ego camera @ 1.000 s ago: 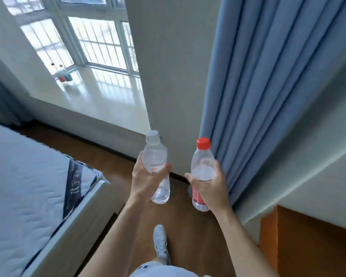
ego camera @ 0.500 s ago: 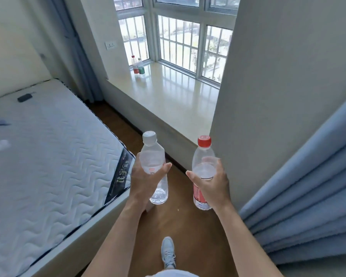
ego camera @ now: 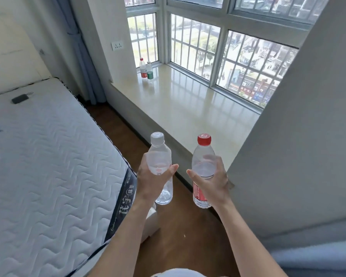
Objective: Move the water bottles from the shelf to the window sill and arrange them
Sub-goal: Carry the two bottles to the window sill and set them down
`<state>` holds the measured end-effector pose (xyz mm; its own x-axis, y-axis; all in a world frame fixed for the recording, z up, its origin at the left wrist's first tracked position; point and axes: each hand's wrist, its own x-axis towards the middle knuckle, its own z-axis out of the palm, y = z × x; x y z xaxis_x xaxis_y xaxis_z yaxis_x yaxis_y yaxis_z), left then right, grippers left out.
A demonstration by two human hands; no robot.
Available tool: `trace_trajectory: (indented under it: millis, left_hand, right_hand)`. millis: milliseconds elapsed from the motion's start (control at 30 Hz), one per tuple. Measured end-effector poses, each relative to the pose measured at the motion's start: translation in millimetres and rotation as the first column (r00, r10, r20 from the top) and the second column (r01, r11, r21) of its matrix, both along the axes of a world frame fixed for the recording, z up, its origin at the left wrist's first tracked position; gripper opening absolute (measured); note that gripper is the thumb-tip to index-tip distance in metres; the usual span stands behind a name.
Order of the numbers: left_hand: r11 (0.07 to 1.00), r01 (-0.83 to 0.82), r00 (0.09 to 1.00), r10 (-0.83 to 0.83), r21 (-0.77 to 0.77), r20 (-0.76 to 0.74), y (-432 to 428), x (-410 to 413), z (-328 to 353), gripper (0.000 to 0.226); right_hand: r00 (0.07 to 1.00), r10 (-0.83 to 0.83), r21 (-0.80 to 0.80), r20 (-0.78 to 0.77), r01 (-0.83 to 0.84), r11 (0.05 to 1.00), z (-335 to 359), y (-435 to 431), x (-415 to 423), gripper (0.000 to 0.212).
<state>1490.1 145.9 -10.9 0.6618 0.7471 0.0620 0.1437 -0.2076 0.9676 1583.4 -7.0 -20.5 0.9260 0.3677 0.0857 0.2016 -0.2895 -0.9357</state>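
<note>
the left hand [ego camera: 152,180] is wrapped around the middle of a white-capped bottle [ego camera: 159,162], thumb across the front, and the right hand [ego camera: 212,182] is closed the same way on a red-capped bottle [ego camera: 203,162] with a red label. both are held upright, side by side and apart, in the air over the wooden floor [ego camera: 180,226], just short of the near edge of the window sill [ego camera: 188,108]. 2 more bottles [ego camera: 146,69] stand touching each other in the sill's far left corner, against the wall.

the 2 in hand are thin clear plastic, each about half full by the look of it, so probably light, a bit squashy under a hard squeeze, and smooth. a mid-body grip like this should carry them well; the flat bases should stand easily on the glossy sill.

compared with half a second ago, the view has swung further toward the window, the sill fills more of it, the blue curtain [ego camera: 308,256] has slipped to the lower right, and the grips look unchanged.
</note>
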Motion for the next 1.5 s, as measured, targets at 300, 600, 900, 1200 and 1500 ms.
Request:
trace_trajectory:
  millis: [300,600,900,1200,1500]
  left_hand:
    - [0.990,-0.125,0.991,0.128,0.064,-0.048,76,56,-10,0.063]
    - [0.949,-0.307,0.949,0.311,0.078,-0.051,158,163,-12,0.063]
    - [0.890,-0.454,0.890,0.455,0.035,-0.014,227,256,-3,0.067]
    - [0.834,-0.552,0.833,0.552,0.022,-0.031,303,285,-17,0.072]
    - [0.805,-0.592,0.806,0.592,-0.026,-0.012,442,309,-36,0.069]
  right_hand:
    - [0.991,0.136,-0.041,-0.004,-0.136,0.990,-9,88,69,0.058]
    - [0.953,0.302,-0.028,-0.016,-0.302,0.953,-14,193,195,0.052]
    - [0.905,0.420,0.021,-0.073,-0.419,0.908,-12,287,303,0.050]
    - [0.823,0.560,0.043,-0.096,-0.558,0.828,-26,376,333,0.046]
    - [0.767,0.634,0.047,-0.100,-0.633,0.773,-36,526,362,0.049]
